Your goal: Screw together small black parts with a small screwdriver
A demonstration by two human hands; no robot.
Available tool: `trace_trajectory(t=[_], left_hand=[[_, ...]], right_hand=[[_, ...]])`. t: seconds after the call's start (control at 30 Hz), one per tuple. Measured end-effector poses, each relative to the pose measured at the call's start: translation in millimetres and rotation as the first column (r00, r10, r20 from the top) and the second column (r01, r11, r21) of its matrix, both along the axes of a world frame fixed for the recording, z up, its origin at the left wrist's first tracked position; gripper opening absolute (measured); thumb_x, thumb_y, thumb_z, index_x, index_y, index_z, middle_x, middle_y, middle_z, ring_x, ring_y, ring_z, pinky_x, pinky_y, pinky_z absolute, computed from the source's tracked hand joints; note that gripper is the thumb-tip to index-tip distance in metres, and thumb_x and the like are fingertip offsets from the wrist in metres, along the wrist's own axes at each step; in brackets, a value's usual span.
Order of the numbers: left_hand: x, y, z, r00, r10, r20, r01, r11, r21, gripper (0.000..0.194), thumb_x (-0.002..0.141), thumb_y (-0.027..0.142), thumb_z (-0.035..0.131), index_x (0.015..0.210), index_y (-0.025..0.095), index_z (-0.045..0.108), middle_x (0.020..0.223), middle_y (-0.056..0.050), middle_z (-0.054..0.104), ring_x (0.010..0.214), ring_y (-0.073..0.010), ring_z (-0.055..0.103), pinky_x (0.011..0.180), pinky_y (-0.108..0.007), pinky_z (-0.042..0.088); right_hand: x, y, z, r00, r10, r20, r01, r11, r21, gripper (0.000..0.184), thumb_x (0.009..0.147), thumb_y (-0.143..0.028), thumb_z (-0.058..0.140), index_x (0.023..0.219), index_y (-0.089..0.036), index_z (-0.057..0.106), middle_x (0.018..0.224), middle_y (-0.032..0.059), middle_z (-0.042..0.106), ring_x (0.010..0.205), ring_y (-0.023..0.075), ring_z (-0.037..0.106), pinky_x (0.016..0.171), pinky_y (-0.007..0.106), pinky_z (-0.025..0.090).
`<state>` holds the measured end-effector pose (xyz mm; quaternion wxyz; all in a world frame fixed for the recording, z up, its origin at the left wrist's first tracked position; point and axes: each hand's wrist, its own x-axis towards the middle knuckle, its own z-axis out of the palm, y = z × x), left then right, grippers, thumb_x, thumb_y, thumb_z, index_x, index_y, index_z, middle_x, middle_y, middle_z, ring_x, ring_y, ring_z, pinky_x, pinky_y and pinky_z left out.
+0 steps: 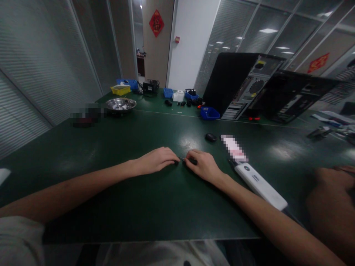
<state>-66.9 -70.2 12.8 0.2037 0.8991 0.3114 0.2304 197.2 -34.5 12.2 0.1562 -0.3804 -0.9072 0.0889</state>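
On the green table, my left hand (158, 159) is closed, with thumb and fingers pinching a small black piece (176, 162) whose kind I cannot make out. Just to its right, my right hand (203, 163) grips what looks like a small screwdriver (193, 161) with a black handle. Its thin metal shaft points left at the black piece; whether the two touch I cannot tell. The fingers hide much of both things. Beyond my right hand lies a black computer mouse (210, 137).
A white oblong device (260, 186) lies beside my right forearm. Another person's arm (331, 207) rests at the right edge. A metal bowl (121, 105), a blue bin (210, 113) and a black computer tower (235, 83) stand toward the back.
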Motion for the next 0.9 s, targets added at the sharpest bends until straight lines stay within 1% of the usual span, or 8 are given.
trace_trajectory(t=[0.23, 0.3, 0.4, 0.5, 0.6, 0.73, 0.83, 0.9], left_hand=[[-22.8, 24.0, -7.2, 0.982, 0.181, 0.061, -0.178, 0.983, -0.054, 0.027, 0.098, 0.027, 0.058, 0.122, 0.027, 0.070, 0.118, -0.005, 0.067, 0.108, -0.0192, 0.062, 0.096, -0.034, 0.048], [-35.1, 34.4, -9.5, 0.959, 0.269, 0.087, -0.262, 0.961, -0.083, 0.027, 0.096, 0.027, 0.062, 0.122, 0.027, 0.071, 0.117, -0.005, 0.068, 0.101, -0.0184, 0.063, 0.090, -0.033, 0.050], [-62.5, 52.7, -14.0, 0.896, 0.437, 0.079, -0.430, 0.898, -0.091, 0.030, 0.093, 0.032, 0.065, 0.122, 0.025, 0.071, 0.116, -0.006, 0.069, 0.088, -0.0173, 0.062, 0.081, -0.032, 0.050], [-102.9, 70.8, -18.8, 0.796, 0.604, 0.030, -0.603, 0.797, -0.039, 0.030, 0.092, 0.036, 0.065, 0.119, 0.026, 0.073, 0.118, -0.005, 0.070, 0.086, -0.0172, 0.062, 0.081, -0.032, 0.051], [-152.5, 81.9, -20.5, 0.665, 0.746, 0.010, -0.747, 0.665, 0.004, 0.029, 0.089, 0.034, 0.067, 0.115, 0.025, 0.075, 0.118, -0.005, 0.071, 0.091, -0.0191, 0.064, 0.088, -0.033, 0.051], [-210.6, 82.8, -18.9, 0.466, 0.885, 0.020, -0.885, 0.465, 0.037, 0.032, 0.085, 0.028, 0.066, 0.115, 0.019, 0.074, 0.115, -0.010, 0.072, 0.099, -0.0248, 0.064, 0.096, -0.040, 0.050], [-230.2, 81.7, -21.0, 0.347, 0.937, 0.028, -0.937, 0.345, 0.047, 0.036, 0.084, 0.026, 0.064, 0.118, 0.015, 0.073, 0.111, -0.011, 0.073, 0.098, -0.0261, 0.065, 0.096, -0.041, 0.051], [-231.3, 82.8, -24.3, 0.331, 0.943, 0.032, -0.943, 0.329, 0.058, 0.037, 0.084, 0.028, 0.064, 0.118, 0.015, 0.073, 0.111, -0.011, 0.073, 0.098, -0.0258, 0.066, 0.096, -0.040, 0.051]], right_hand=[[2.0, 0.6, -0.1, 1.000, 0.007, -0.009, -0.007, 1.000, -0.012, 0.015, 0.098, -0.035, 0.057, 0.094, -0.023, 0.064, 0.091, 0.0022, 0.067, 0.074, 0.0149, 0.059, 0.068, 0.027, 0.038], [2.5, 0.5, 0.3, 1.000, 0.011, -0.017, -0.011, 1.000, -0.015, 0.015, 0.098, -0.035, 0.057, 0.094, -0.023, 0.064, 0.091, 0.0020, 0.067, 0.074, 0.0146, 0.059, 0.068, 0.027, 0.038], [3.4, 0.9, 0.3, 1.000, 0.011, -0.024, -0.012, 1.000, -0.019, 0.015, 0.098, -0.035, 0.057, 0.095, -0.023, 0.064, 0.092, 0.0020, 0.066, 0.074, 0.0145, 0.059, 0.069, 0.027, 0.039], [3.8, 1.4, 0.1, 1.000, 0.013, -0.022, -0.013, 1.000, -0.025, 0.015, 0.098, -0.036, 0.057, 0.095, -0.023, 0.064, 0.092, 0.0020, 0.066, 0.073, 0.0145, 0.059, 0.069, 0.027, 0.039], [3.2, 1.3, 0.6, 1.000, 0.012, -0.021, -0.013, 0.999, -0.033, 0.015, 0.098, -0.036, 0.057, 0.096, -0.023, 0.064, 0.092, 0.0021, 0.067, 0.073, 0.0147, 0.059, 0.068, 0.027, 0.039], [2.1, 0.6, 1.4, 1.000, 0.006, -0.024, -0.007, 0.999, -0.036, 0.015, 0.099, -0.035, 0.057, 0.096, -0.023, 0.065, 0.093, 0.0028, 0.068, 0.074, 0.0156, 0.060, 0.068, 0.028, 0.039], [1.8, 0.6, 1.5, 1.000, 0.006, -0.026, -0.007, 0.999, -0.036, 0.015, 0.098, -0.035, 0.057, 0.095, -0.022, 0.065, 0.092, 0.0027, 0.068, 0.074, 0.0154, 0.059, 0.068, 0.028, 0.039], [1.7, 0.8, 1.4, 1.000, 0.002, -0.023, -0.003, 0.999, -0.038, 0.016, 0.098, -0.036, 0.057, 0.095, -0.022, 0.065, 0.092, 0.0025, 0.068, 0.073, 0.0151, 0.059, 0.067, 0.027, 0.038]])
